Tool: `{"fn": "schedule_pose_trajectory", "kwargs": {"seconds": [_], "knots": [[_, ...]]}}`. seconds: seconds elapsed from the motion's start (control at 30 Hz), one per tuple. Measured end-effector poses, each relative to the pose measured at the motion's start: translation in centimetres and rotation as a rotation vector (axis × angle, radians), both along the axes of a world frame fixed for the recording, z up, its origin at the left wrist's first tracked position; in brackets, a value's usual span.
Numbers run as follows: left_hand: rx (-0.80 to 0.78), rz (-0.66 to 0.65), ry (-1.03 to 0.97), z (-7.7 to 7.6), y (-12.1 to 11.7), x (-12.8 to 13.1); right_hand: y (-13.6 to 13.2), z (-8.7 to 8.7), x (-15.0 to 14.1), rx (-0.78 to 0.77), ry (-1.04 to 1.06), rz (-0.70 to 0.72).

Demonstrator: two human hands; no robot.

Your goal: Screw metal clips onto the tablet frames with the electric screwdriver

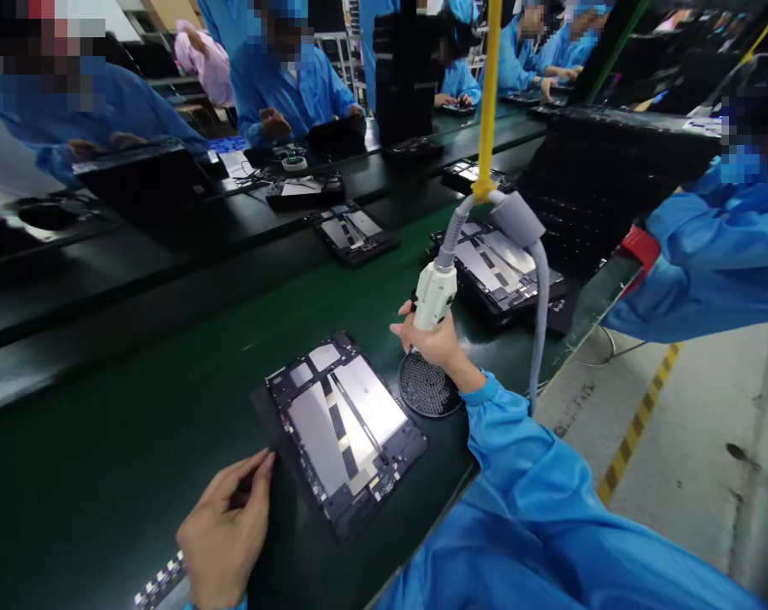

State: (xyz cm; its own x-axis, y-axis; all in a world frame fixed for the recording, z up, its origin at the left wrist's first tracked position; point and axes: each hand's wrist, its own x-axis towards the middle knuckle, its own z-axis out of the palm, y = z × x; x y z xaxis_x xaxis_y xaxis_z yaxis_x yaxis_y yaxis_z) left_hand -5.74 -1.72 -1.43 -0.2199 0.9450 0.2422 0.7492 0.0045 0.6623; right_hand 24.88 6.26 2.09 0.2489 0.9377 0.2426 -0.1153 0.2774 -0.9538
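An opened tablet (342, 432), its batteries and circuit boards bare, lies face up on the green bench before me. My right hand (435, 339) is wrapped round a white electric screwdriver (435, 296). Its lower end is over a round black dish of small screws (429, 385), right of the tablet; my hand hides the tip. Just off the tablet's left edge, my left hand (228, 525) has thumb and forefinger pinched together. Whatever they hold, if anything, is too small to make out. Beneath that wrist, a strip with small pale pieces (161, 585) is partly hidden.
A yellow strap (488, 102) and a grey cable (541, 313) hang beside the screwdriver. Stacked opened tablets (498, 271) stand behind it, with another opened tablet (355, 233) farther left. People in blue work across the bench; one blue sleeve (714, 254) reaches in from the right.
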Motion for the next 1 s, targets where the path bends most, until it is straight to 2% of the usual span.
{"fn": "schedule_pose_trajectory", "kwargs": {"seconds": [0.17,0.27,0.33,0.47,0.67,0.83,0.9,1.0], "knots": [[-0.049,0.103,-0.218,-0.7,-0.6,-0.8,0.3,-0.1,-0.1,-0.007,-0.02,0.022],[-0.03,0.088,-0.248,-1.1,-0.7,-1.1,0.2,-0.3,-0.1,-0.006,-0.016,0.023],[-0.035,0.085,-0.234,-1.1,-0.7,-1.1,0.1,-0.5,-0.1,-0.002,-0.016,0.03],[-0.086,0.185,-0.317,-0.5,-0.7,-0.7,0.1,-0.9,-0.2,0.008,-0.044,0.041],[-0.011,0.149,-0.109,0.4,-1.1,0.0,0.0,-0.9,-0.2,0.026,-0.096,0.015],[-0.071,0.213,-0.142,0.3,-1.2,-0.5,-0.1,-0.8,-0.3,0.028,-0.139,-0.014],[-0.076,0.172,-0.069,0.1,-1.0,-0.6,-0.1,-0.9,-0.2,0.023,-0.161,-0.015],[0.019,0.036,0.137,-0.1,-0.7,-0.3,-0.3,-0.5,-0.1,0.03,-0.182,-0.011]]}}
